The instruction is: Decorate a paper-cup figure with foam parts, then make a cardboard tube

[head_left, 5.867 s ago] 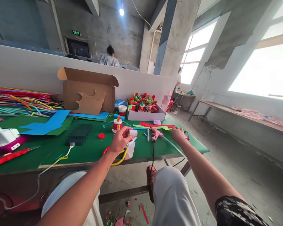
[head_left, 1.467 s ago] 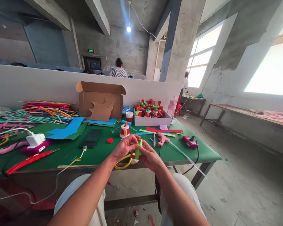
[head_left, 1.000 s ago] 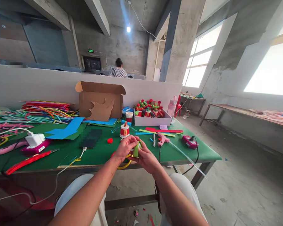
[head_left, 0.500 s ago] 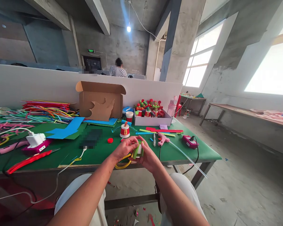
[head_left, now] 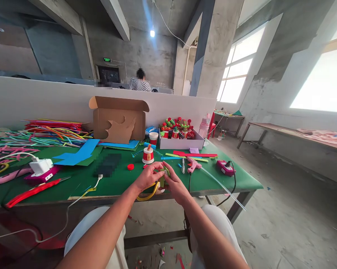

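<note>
Close together at the table's near edge, both hands hold a small green paper piece (head_left: 162, 180). My left hand (head_left: 148, 177) pinches it from the left, and my right hand (head_left: 174, 183) grips it from the right, its fingers partly hiding it. A yellow loop (head_left: 148, 195) hangs below my left hand at the table edge. Just beyond the hands stands a red and white paper cup (head_left: 148, 155) with a blue roll on top and coiled strips at its sides. A round red lid (head_left: 130, 167) lies to the left.
A pink glue gun (head_left: 193, 165) and paper strips (head_left: 196, 154) lie right of the hands. Behind are a box of decorated cups (head_left: 182, 144) and a cardboard box (head_left: 119, 123). Red-handled scissors (head_left: 34, 192), a phone and cables occupy the left. A person sits beyond the partition.
The green paper has turned and narrowed between my fingers, so its pale inner face no longer shows. My fingers have closed in around it.
</note>
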A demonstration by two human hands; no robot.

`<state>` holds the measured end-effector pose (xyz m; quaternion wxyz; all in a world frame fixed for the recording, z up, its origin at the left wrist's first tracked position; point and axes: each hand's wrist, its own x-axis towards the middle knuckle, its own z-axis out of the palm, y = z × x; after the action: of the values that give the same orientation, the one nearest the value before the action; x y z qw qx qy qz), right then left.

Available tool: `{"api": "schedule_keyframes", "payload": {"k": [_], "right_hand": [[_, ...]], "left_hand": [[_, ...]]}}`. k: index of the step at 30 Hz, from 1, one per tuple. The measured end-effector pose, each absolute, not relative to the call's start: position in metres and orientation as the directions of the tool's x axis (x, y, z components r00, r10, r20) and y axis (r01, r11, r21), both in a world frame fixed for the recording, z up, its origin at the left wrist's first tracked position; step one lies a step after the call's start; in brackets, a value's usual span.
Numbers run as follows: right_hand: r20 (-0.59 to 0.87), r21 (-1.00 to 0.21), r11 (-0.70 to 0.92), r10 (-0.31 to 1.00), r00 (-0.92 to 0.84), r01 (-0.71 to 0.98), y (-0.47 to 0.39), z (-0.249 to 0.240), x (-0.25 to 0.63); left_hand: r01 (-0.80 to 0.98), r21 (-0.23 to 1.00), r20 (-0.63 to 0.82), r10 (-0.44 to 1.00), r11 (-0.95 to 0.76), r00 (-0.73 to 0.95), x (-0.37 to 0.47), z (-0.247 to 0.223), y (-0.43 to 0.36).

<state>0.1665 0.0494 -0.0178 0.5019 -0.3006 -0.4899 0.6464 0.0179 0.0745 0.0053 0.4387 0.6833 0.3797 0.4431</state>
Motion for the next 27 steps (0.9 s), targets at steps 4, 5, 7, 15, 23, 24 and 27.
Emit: {"api": "schedule_keyframes", "payload": {"k": [4, 5, 7, 15, 23, 24, 27], "right_hand": [[0.1, -0.921, -0.019, 0.954, -0.282, -0.39, 0.0475, -0.0166, 0.1639], [0.094, -0.914, -0.028, 0.956, -0.278, -0.405, 0.0474, -0.0164, 0.1633], [0.077, -0.896, -0.055, 0.958, -0.275, -0.44, 0.0478, -0.0161, 0.1623], [0.05, -0.871, -0.099, 0.957, -0.287, -0.481, 0.0471, -0.0146, 0.16], [-0.013, -0.826, -0.206, 0.937, -0.349, -0.525, 0.0528, -0.0139, 0.1663], [-0.023, -0.82, -0.217, 0.938, -0.347, -0.531, 0.054, -0.015, 0.1674], [-0.019, -0.816, -0.207, 0.943, -0.333, -0.54, 0.055, -0.0176, 0.1687]], "left_hand": [[0.133, 0.933, 0.291, 0.92, -0.333, 0.264, 0.0192, 0.007, 0.0732], [0.108, 0.943, 0.279, 0.924, -0.316, 0.261, 0.0196, 0.0074, 0.0729], [0.048, 0.959, 0.259, 0.933, -0.279, 0.252, 0.0201, 0.0078, 0.0724], [0.04, 0.952, 0.287, 0.929, -0.304, 0.234, 0.0205, 0.0063, 0.0727], [0.191, 0.864, 0.426, 0.879, -0.465, 0.214, 0.0204, 0.0007, 0.0761], [0.188, 0.862, 0.432, 0.876, -0.471, 0.216, 0.0206, 0.0004, 0.0761], [0.168, 0.861, 0.441, 0.868, -0.481, 0.228, 0.0215, 0.0007, 0.0754]]}}
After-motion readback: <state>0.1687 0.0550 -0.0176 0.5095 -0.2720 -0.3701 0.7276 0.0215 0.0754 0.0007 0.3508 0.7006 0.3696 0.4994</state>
